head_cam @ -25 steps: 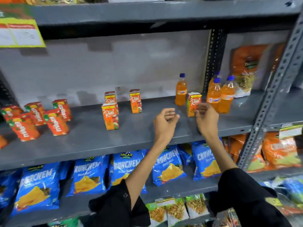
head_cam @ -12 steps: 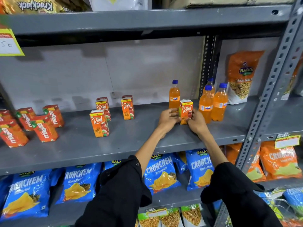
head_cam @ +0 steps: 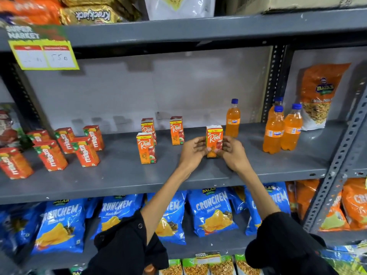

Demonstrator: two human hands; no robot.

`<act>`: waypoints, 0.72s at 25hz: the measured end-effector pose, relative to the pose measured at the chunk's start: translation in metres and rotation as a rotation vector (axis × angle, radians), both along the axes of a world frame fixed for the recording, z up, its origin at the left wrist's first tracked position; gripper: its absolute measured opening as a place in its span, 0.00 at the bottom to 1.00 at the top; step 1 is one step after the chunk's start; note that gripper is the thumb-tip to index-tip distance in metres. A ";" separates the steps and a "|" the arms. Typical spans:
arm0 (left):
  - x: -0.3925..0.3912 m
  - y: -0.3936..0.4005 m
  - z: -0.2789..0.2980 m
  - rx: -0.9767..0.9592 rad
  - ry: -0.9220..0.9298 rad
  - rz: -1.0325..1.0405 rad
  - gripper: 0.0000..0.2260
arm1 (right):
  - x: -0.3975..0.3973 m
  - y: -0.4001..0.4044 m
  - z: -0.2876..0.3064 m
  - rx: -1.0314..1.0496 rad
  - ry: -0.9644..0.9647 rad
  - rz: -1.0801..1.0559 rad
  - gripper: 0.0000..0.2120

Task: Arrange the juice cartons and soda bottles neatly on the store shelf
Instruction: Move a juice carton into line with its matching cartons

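An orange Real juice carton [head_cam: 214, 136] stands upright on the grey shelf [head_cam: 123, 173], held from both sides: my left hand [head_cam: 193, 150] on its left, my right hand [head_cam: 231, 150] on its right. Three more Real cartons [head_cam: 146, 148] stand to its left, one in front and two behind. Several red Maaza cartons [head_cam: 85, 150] stand scattered at the shelf's left end. One orange soda bottle [head_cam: 232, 119] with a blue cap stands just behind the held carton. Three more soda bottles [head_cam: 275, 131] cluster at the right.
A Balaji snack bag [head_cam: 317, 96] leans against the back wall beyond the perforated upright [head_cam: 275, 82]. Blue Crunchem bags [head_cam: 213, 211] fill the shelf below. A price tag [head_cam: 43, 54] hangs from the upper shelf. Another slotted post [head_cam: 337, 165] stands at the right front.
Both hands reached forward and closed around the Real carton beside the single bottle. The carton now stands a little further left of the bottle cluster, and the camera has tilted up.
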State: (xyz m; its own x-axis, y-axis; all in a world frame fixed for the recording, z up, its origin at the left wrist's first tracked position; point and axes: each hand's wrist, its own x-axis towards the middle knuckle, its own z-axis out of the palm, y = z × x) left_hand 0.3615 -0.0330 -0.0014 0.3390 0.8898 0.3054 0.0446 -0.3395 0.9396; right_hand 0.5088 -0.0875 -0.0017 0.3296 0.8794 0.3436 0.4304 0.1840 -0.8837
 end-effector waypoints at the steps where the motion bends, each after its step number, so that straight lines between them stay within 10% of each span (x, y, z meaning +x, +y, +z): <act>1: -0.015 0.001 -0.001 0.010 -0.002 0.020 0.21 | -0.014 0.003 0.001 0.003 0.003 0.028 0.24; 18: -0.099 -0.004 -0.004 0.062 0.128 0.189 0.18 | -0.105 0.023 -0.008 -0.090 -0.052 0.104 0.25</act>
